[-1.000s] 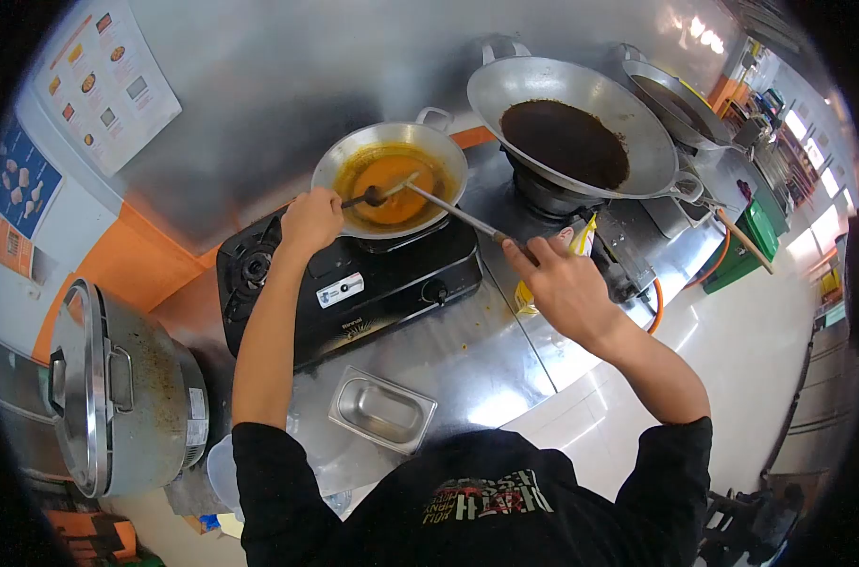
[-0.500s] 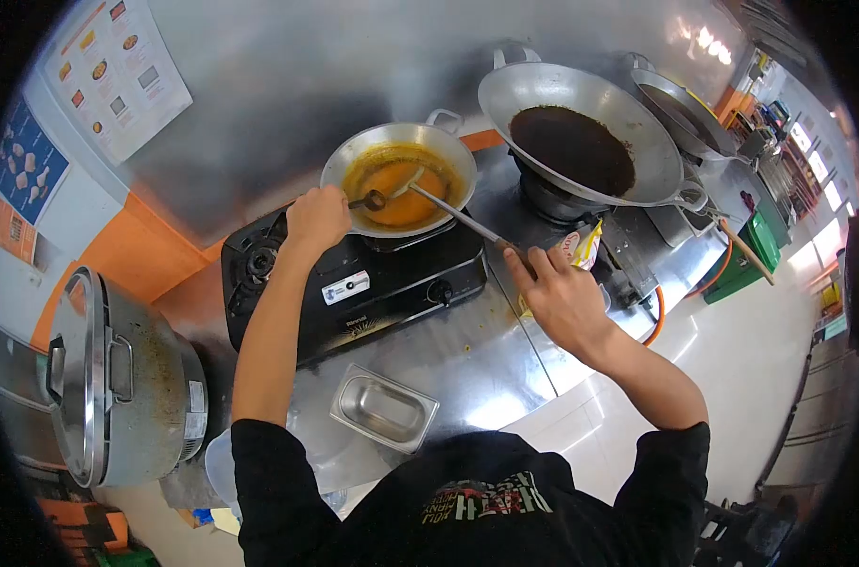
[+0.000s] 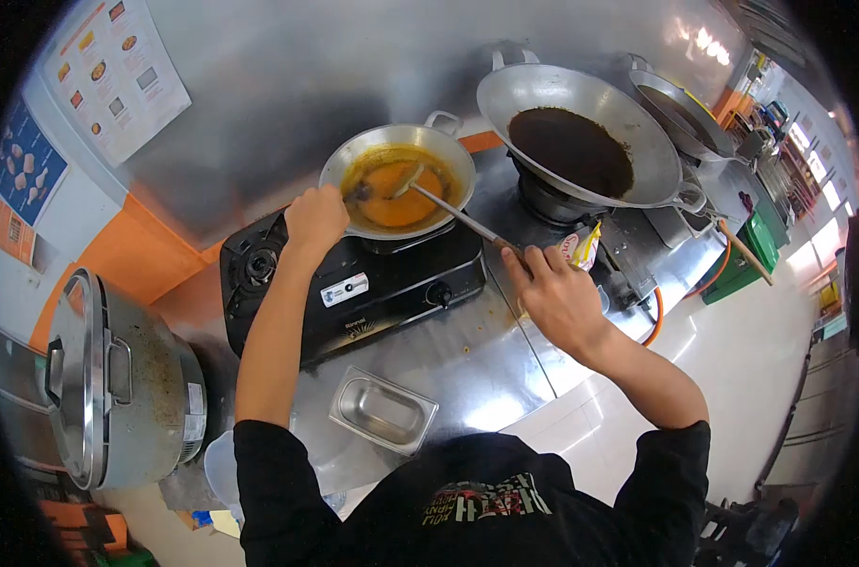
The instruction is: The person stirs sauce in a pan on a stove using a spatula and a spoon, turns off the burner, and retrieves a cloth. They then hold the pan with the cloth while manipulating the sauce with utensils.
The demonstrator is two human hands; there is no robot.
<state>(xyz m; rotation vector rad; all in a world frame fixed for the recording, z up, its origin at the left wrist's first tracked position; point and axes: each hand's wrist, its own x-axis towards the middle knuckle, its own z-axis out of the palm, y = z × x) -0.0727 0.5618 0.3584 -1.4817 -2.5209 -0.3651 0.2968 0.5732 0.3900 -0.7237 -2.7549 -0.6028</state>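
A metal wok (image 3: pixel 333 170) of orange-yellow liquid (image 3: pixel 392 206) sits on the black gas stove (image 3: pixel 406 300). My left hand (image 3: pixel 316 219), at the wok's near left rim, is closed around the handle of a small dark spoon (image 3: pixel 361 192); the spoon's bowl is in the liquid at the left, its outline blurred. My right hand (image 3: pixel 560 298) grips the long handle of a metal spatula (image 3: pixel 453 214) from the right. The spatula's shaft crosses the wok's right rim, and its head dips into the liquid near the middle.
A larger wok of dark liquid (image 3: pixel 571 151) stands to the right, with another wok (image 3: pixel 680 113) beyond. A yellow packet (image 3: pixel 584 248) lies beside my right hand. Nearer me are a steel pan (image 3: pixel 384 409) and, at left, a big lidded cooker (image 3: pixel 127 378).
The spoon in my left hand has shifted slightly left and lower into the liquid. The spatula's head has moved a little within the wok; both hands stay nearly in place.
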